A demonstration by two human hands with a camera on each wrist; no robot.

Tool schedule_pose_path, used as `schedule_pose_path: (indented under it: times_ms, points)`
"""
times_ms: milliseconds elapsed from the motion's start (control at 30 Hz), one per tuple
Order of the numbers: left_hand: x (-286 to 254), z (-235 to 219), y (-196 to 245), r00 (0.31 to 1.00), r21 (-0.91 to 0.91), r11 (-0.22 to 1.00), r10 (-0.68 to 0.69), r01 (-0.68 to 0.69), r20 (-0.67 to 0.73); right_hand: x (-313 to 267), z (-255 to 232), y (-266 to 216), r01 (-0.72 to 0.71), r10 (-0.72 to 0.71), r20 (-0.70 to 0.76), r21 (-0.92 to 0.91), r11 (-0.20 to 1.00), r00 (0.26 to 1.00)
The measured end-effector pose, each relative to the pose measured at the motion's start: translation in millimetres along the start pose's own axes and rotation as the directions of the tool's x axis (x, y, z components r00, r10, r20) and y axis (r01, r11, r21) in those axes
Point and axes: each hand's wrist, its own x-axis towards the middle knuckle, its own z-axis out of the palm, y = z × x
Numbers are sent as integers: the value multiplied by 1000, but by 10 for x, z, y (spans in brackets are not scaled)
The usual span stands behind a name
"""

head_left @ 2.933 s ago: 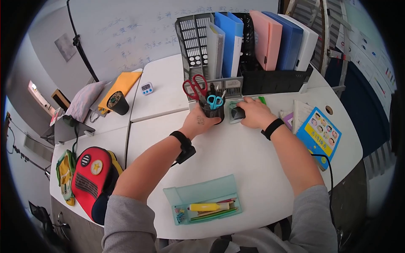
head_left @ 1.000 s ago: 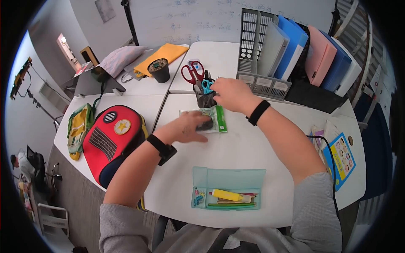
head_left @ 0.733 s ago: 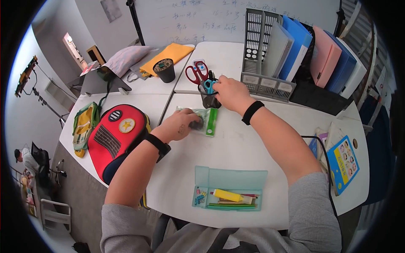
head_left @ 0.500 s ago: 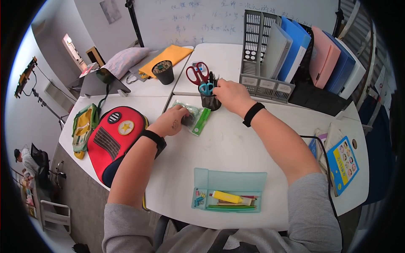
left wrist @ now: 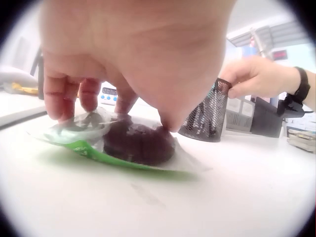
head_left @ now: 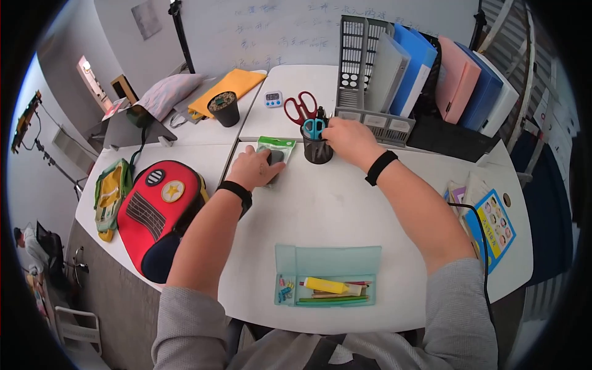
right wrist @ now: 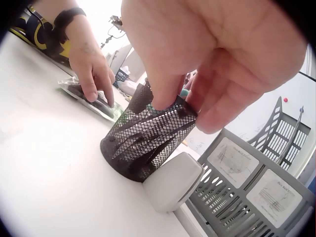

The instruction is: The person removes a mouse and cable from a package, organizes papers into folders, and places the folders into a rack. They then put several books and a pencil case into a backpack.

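Observation:
My left hand [head_left: 251,168] grips a clear plastic packet [head_left: 279,145] with a green strip, its thumb and fingers on either side. A dark rounded thing [left wrist: 140,143] shows inside the packet, which lies on the white table. To its right stands a black mesh pen cup [head_left: 317,152], its rim pinched by the thumb and fingers of my right hand [head_left: 353,142]. Red-handled scissors [head_left: 300,108], turquoise-handled scissors [head_left: 313,128] and dark pens stick up from the cup. In the right wrist view the cup's base [right wrist: 123,170] is close beside a white rounded object [right wrist: 174,181].
A grey file organizer [head_left: 376,123] with upright folders stands behind the cup. A blue-and-white timer [head_left: 273,99] and potted plant [head_left: 224,109] sit farther back. Red backpack [head_left: 161,213] is left, an open pencil case [head_left: 328,277] in front, booklets [head_left: 491,228] right.
The hands have swapped things: the left held the cup and the right touched the packet. The packet has moved to the cup's left and turned, its green strip now at the far end.

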Motion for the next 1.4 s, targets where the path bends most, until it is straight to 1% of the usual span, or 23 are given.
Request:
schedule_pose_path:
  times_ms: [33,67,100,167,400,467,500,567,600,700,767,800,867,900,967,1000,1033,1100,1133,1200,1267,1333,1400]
  points:
    - [24,60,62,999,-80,996,-40,38,-18,6,23,-14,-2,3,-18,19,1000,1000]
    - [38,107,94,996,-72,997,-24,18,-86,7,38,-25,-2,3,-33,38,999,999]
    - [61,133,109,996,-72,997,-19,13,-84,9,38,-28,-7,8,-32,38,999,999]
    - [62,140,150,992,-94,996,-9,-3,-124,9,13,-57,-13,13,-15,39,999,1000]
    - [63,196,242,991,-119,993,-19,3,-136,-71,39,-99,-32,35,-47,74,997,998]
    - [67,205,276,990,-143,989,-56,37,-132,-78,49,-88,-14,20,-86,78,997,996]
    - [59,199,292,990,-142,989,-52,33,-131,-81,64,-83,-17,24,-87,78,997,996]
    - [15,165,315,986,-150,985,-102,82,-129,-70,94,-78,-20,26,-89,69,997,996]
    - [-10,152,327,986,-149,985,-103,83,-130,-70,99,-72,-18,24,-91,69,997,996]
    - [-72,108,316,985,-160,978,-148,132,-90,-72,86,-94,-22,29,-86,85,996,996]
    - [-44,52,263,992,-101,989,-103,110,76,-85,31,-126,-57,60,-25,87,995,998]
    - [-35,35,209,992,-101,989,-105,112,76,-88,27,-126,-56,58,-26,88,995,998]
    - [-31,2,36,996,66,998,-4,-2,86,-95,20,-123,-50,52,-26,94,994,998]
    - [-17,1,-47,996,67,998,-7,1,84,-95,21,-126,-47,50,-28,95,994,998]
    - [54,37,-219,993,84,992,93,-98,67,-87,29,-128,-65,67,-17,81,995,998]
    - [78,77,-298,983,62,981,184,-184,-2,-82,45,-131,-63,65,-23,81,995,998]
    - [137,144,-368,983,67,981,185,-184,-7,-78,67,-129,-59,61,-24,82,995,998]
    - [279,244,-439,951,-19,953,302,-304,-69,-60,59,-106,-66,69,-32,82,994,997]
    - [289,208,-393,948,-17,950,311,-313,-66,-66,59,-107,-55,59,-37,97,994,998]
    - [282,181,-304,978,52,978,205,-202,-43,-91,98,-86,-48,52,-33,111,993,998]
    - [298,164,-272,982,58,981,187,-185,-24,-76,151,-62,-9,19,-104,101,995,994]
    - [303,143,-234,986,65,984,166,-165,-9,-83,173,-58,-11,24,-113,114,993,993]
    - [288,120,-174,994,110,988,109,-109,1,-83,175,-59,-11,26,-123,127,992,992]
